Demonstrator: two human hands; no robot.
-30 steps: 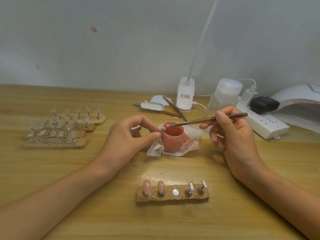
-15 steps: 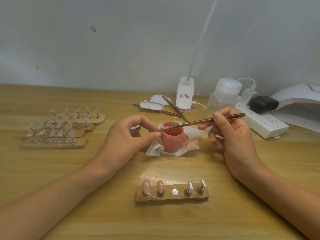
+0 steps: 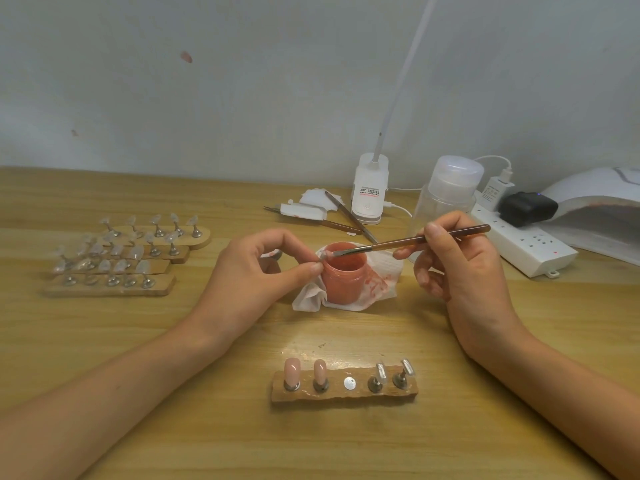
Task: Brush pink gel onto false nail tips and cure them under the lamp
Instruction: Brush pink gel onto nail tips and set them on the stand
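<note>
A pale wooden bench [image 3: 346, 452] under a grey wall [image 3: 242, 98]. The left hand [image 3: 256, 275] pinches a clear nail tip [image 3: 323, 255] in its fingertips, just over the pink gel jar [image 3: 344, 277]. The right hand [image 3: 460, 271] grips a brush [image 3: 408, 242], bristles at the tip. Coating seems under way; next, the tip needs seating on the stand [image 3: 344, 393] nearer than both hands. The curing lamp [image 3: 595, 209] beyond the right hand is cut off, and the tip's outline is blurry.

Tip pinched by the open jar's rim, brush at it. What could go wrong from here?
The left hand pinches the small nail tip right at the open gel jar's rim; brush pressure from the right hand could knock it in. The bristles sit beside the pinching fingertips, so gel may smear onto them.
</note>
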